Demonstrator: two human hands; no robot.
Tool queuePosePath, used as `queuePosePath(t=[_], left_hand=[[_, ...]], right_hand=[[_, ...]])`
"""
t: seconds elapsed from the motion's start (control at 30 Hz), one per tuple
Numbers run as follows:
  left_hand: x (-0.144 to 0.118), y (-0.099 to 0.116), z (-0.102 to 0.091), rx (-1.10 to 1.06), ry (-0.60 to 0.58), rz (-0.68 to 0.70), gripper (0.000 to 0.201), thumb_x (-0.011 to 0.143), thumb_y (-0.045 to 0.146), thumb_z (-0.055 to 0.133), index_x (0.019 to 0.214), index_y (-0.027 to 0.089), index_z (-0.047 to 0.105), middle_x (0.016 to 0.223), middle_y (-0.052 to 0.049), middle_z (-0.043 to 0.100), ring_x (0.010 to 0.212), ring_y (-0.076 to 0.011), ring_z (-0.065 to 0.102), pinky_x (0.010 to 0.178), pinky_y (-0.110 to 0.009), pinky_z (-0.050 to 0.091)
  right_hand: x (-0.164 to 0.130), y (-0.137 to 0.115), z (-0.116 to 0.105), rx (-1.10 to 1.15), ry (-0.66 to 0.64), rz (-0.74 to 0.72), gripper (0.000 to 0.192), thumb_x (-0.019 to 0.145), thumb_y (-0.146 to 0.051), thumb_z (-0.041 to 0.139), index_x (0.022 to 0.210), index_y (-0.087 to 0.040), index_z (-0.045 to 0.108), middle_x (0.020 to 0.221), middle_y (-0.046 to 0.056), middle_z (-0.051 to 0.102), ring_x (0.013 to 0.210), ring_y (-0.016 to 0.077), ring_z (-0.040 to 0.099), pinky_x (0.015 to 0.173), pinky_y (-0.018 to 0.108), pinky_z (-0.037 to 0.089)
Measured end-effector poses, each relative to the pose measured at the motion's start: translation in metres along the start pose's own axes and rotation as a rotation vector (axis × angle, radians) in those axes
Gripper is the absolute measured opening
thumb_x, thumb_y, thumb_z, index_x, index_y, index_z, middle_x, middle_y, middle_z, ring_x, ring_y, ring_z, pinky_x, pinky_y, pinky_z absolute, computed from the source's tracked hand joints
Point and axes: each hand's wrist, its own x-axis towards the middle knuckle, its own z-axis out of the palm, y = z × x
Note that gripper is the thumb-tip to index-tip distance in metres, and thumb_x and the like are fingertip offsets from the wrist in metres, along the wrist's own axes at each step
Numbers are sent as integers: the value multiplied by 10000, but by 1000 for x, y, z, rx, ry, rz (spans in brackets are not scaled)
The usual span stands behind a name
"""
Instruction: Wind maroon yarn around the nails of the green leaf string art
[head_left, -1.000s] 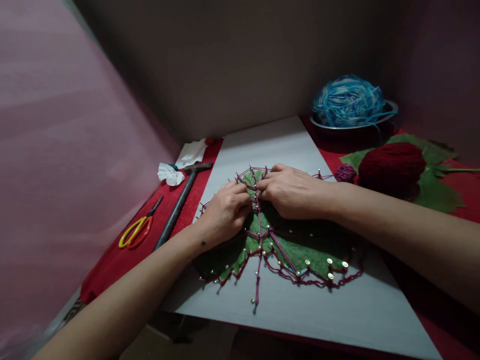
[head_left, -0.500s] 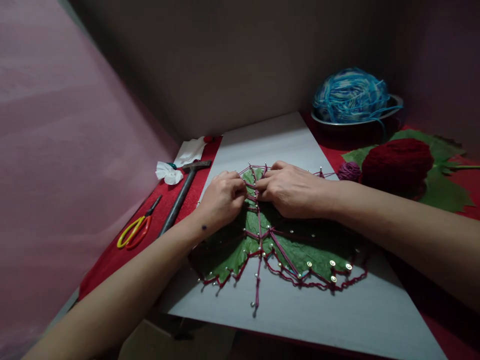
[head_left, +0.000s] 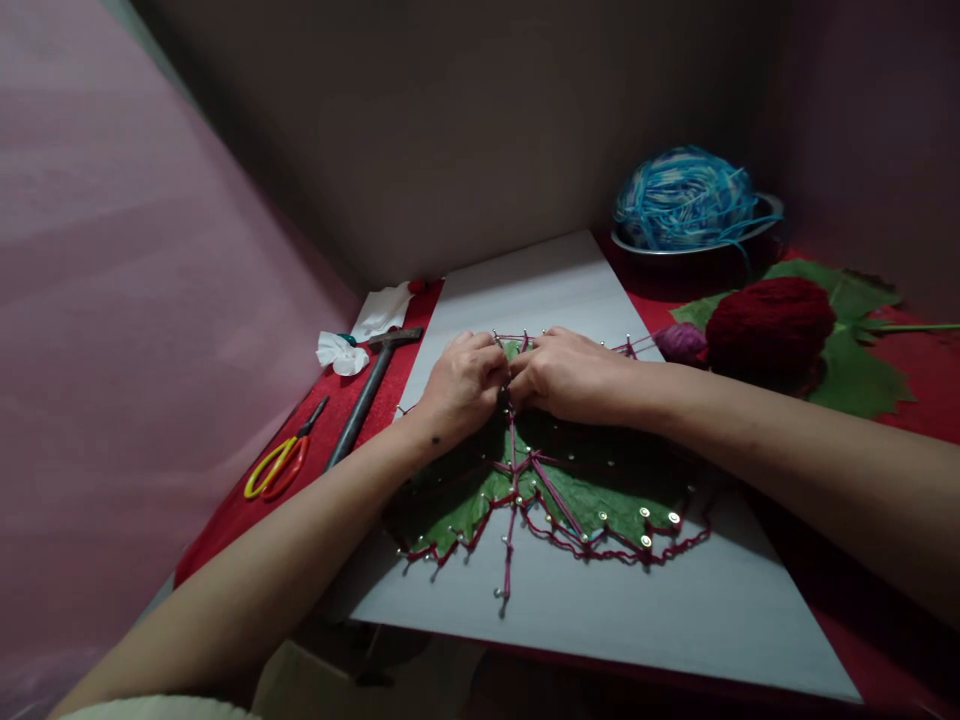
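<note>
A green leaf [head_left: 577, 495] lies on a white board [head_left: 600, 610], ringed by small nails with dark red yarn [head_left: 517, 470] strung between them along its edge and veins. My left hand [head_left: 463, 385] and my right hand [head_left: 570, 375] meet over the upper middle of the leaf, fingertips pinched together on the yarn at the central vein. The fingers hide the nails there. A small purple yarn ball [head_left: 679, 342] sits just right of my right wrist, its strand running to the board.
A hammer [head_left: 367, 395] and yellow-and-red scissors [head_left: 281, 465] lie on the red cloth left of the board, near crumpled white tissue [head_left: 341, 352]. A red yarn ball [head_left: 769, 325] rests on another leaf; blue yarn [head_left: 686, 200] sits in a metal bowl at the back right. Walls close in.
Both hands have crept up the central vein toward the top of the leaf, staying pinched together on the yarn. The view has shifted slightly.
</note>
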Motion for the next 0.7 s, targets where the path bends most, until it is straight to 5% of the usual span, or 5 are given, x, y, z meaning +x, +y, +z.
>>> queuePosePath(t=[0.27,0.5,0.7], left_hand=[[-6,-3,0,-131,7,-83,196,765,72,538,592,165,538,653,7,479,688,-133,462,615,-253,362],[-11,-6,1,-184,35,-150,164,771,98,582,621,158,555,698,6,516,713,-127,486,653,-255,390],[-15,-8,3,-161,36,-165,183,770,77,560,613,163,526,711,1,523,719,-128,481,671,-261,395]], right_hand=[[-2,1,-4,232,-47,53,197,754,-140,578,783,-253,737,776,3,706,711,148,577,654,281,369],[-6,6,-4,331,-48,2,167,779,-133,578,724,-227,704,755,-9,693,769,147,576,841,306,384],[-6,6,-9,545,-92,10,164,786,-144,543,726,-205,683,723,-10,664,705,134,576,703,262,431]])
